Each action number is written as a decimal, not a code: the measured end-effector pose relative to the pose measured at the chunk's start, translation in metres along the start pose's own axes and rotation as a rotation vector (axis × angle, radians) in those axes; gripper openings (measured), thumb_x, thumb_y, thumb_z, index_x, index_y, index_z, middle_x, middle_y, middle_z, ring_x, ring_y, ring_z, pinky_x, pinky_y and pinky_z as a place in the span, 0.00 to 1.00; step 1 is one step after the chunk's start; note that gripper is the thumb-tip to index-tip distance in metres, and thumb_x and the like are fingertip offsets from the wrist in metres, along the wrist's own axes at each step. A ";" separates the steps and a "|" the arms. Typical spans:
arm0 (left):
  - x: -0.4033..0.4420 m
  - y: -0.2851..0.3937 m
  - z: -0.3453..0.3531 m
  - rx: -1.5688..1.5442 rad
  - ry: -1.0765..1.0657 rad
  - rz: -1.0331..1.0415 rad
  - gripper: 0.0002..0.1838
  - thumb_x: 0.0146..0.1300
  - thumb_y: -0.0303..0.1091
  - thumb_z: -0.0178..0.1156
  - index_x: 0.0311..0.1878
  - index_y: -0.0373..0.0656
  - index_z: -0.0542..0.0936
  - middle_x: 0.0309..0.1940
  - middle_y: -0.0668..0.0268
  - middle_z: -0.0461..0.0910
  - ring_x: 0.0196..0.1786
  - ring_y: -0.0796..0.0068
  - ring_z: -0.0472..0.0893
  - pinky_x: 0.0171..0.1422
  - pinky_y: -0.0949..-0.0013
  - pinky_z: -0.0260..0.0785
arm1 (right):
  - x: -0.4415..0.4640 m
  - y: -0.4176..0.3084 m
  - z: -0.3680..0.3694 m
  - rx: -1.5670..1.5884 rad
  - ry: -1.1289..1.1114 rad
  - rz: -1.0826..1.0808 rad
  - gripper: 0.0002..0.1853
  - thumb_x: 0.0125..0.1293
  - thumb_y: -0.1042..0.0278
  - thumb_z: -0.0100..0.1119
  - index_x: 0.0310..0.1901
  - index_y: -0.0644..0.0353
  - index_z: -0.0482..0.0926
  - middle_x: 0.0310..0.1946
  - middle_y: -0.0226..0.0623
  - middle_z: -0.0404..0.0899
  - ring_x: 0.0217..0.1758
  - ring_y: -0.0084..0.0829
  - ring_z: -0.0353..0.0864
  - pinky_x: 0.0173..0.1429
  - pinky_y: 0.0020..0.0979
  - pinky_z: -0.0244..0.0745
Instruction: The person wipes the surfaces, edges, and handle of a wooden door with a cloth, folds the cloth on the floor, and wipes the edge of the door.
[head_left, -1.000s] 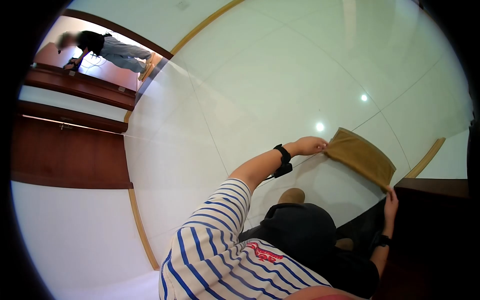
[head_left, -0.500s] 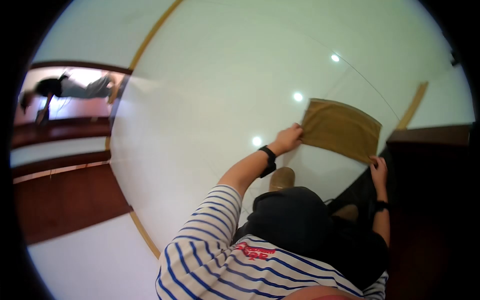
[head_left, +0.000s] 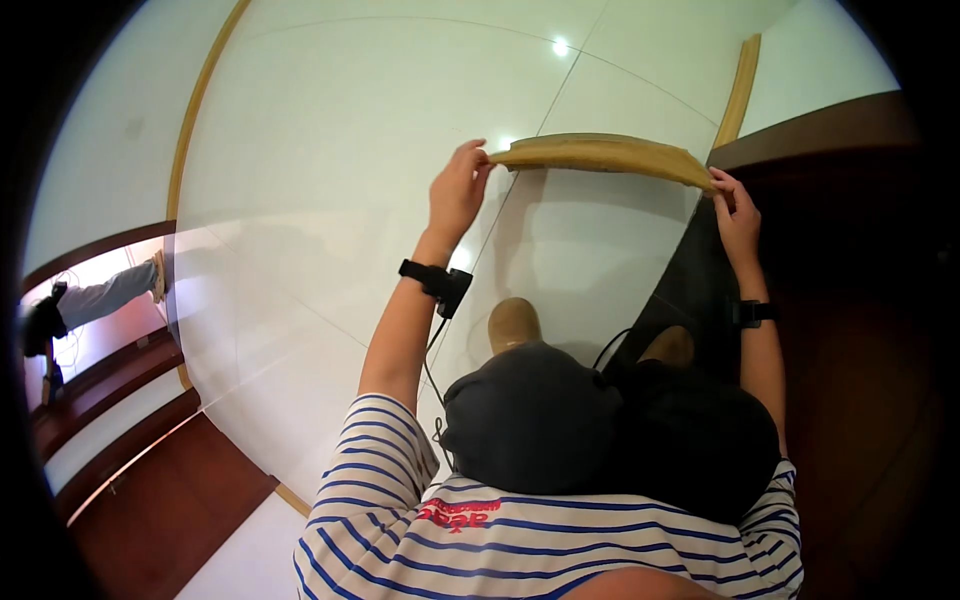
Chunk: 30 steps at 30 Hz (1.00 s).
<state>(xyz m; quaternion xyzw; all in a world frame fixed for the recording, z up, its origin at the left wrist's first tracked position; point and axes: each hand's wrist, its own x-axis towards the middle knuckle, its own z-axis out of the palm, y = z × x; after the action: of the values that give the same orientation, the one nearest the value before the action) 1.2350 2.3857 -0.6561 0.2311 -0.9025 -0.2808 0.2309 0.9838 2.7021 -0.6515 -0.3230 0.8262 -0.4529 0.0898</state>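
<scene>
A brown cloth (head_left: 600, 154) is stretched between my hands above the pale tiled floor, seen nearly edge-on as a narrow curved strip. My left hand (head_left: 463, 192) pinches its left end between thumb and fingers. At the other end, my right hand (head_left: 735, 208) grips the corner near the dark doorway. Both wrists wear black bands, and a cable hangs from the left one.
Beneath the cloth lies the glossy floor (head_left: 330, 130). Dark brown wood (head_left: 820, 135) borders the right side. At the far left, another person's leg (head_left: 110, 295) shows in a doorway above a reddish-brown door (head_left: 165, 500).
Both hands have risen in view and moved left with the cloth. The cloth has gone from a broad face to a thin strip. The view has turned, and the other person appears lower at the left.
</scene>
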 end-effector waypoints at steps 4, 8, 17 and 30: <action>-0.014 -0.007 -0.007 0.009 -0.043 -0.047 0.04 0.59 0.29 0.60 0.36 0.43 0.75 0.39 0.64 0.82 0.33 0.62 0.80 0.34 0.66 0.72 | -0.007 -0.014 -0.010 -0.099 0.054 -0.203 0.08 0.57 0.83 0.57 0.39 0.65 0.77 0.45 0.38 0.81 0.45 0.32 0.82 0.49 0.27 0.75; -0.064 -0.027 0.008 0.100 -0.303 0.048 0.05 0.55 0.25 0.59 0.34 0.43 0.74 0.24 0.62 0.75 0.30 0.61 0.77 0.34 0.62 0.69 | -0.042 0.031 0.009 -0.055 -0.127 -0.071 0.07 0.56 0.82 0.59 0.37 0.65 0.76 0.43 0.37 0.81 0.42 0.33 0.82 0.46 0.29 0.76; -0.117 -0.038 0.034 -0.089 -0.524 -0.251 0.15 0.57 0.41 0.63 0.41 0.42 0.74 0.35 0.59 0.76 0.37 0.61 0.78 0.42 0.63 0.71 | -0.078 0.057 0.031 -0.076 -0.524 0.187 0.10 0.55 0.81 0.53 0.40 0.66 0.74 0.40 0.39 0.71 0.40 0.32 0.76 0.44 0.28 0.72; -0.063 -0.057 0.090 -0.361 -0.244 -0.817 0.21 0.55 0.40 0.65 0.45 0.35 0.74 0.27 0.63 0.78 0.32 0.72 0.78 0.38 0.70 0.71 | -0.057 0.110 0.072 -0.055 -0.293 0.413 0.19 0.58 0.69 0.62 0.51 0.63 0.73 0.32 0.34 0.76 0.32 0.25 0.76 0.40 0.28 0.73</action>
<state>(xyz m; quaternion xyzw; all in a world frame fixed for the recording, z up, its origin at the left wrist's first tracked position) 1.2515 2.4144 -0.7753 0.4891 -0.6945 -0.5268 0.0298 1.0097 2.7294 -0.7892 -0.2120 0.8647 -0.3507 0.2905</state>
